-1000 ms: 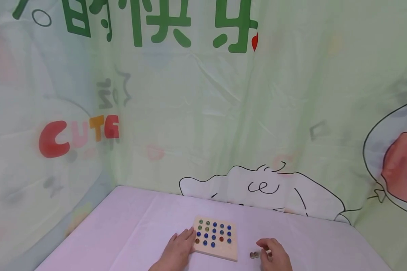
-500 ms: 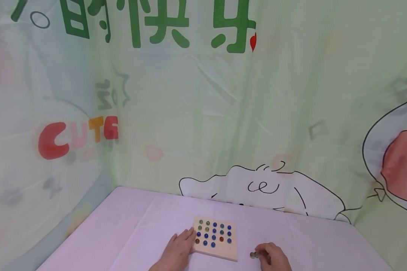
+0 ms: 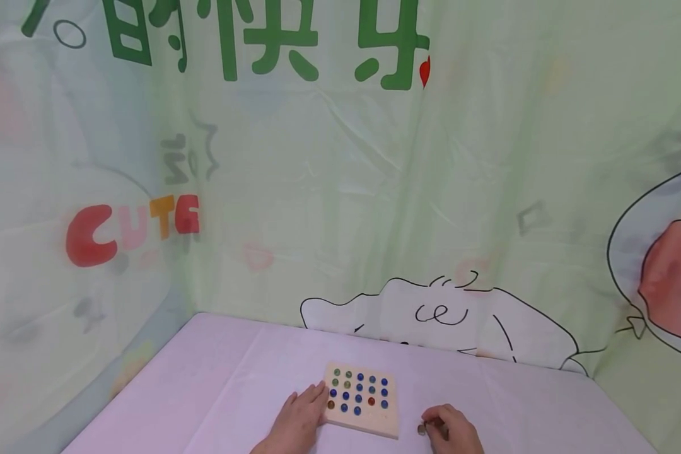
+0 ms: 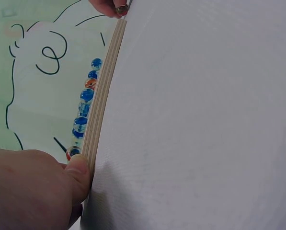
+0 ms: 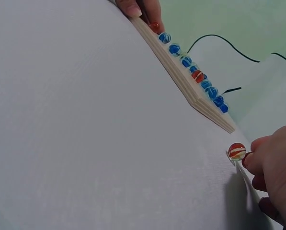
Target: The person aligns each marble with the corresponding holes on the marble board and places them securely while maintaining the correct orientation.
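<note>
A square wooden board (image 3: pixel 369 427) lies on the table, with rows of glass marbles (image 3: pixel 359 398) seated in it, mostly blue with some green and red. My left hand (image 3: pixel 297 417) holds its left side, fingers along the edge; in the left wrist view the thumb (image 4: pixel 78 170) presses the near edge. Right of the board, my right hand (image 3: pixel 456 430) has thumb and fingertips together low over the table, pinching a marble mostly hidden by the fingers. A red-and-yellow striped marble (image 5: pixel 237 151) rests on the table right at those fingertips.
A pale pink cloth (image 3: pixel 244 372) covers the table. Its back edge meets a hanging light green curtain (image 3: pixel 295 189) printed with green characters and cartoon outlines. Another printed curtain (image 3: pixel 79 315) hangs along the left side.
My right hand moves slightly left, its fingertips closing over the second of the loose marbles, so one shows beside them in the head view. The left hand and the board stay in place.
</note>
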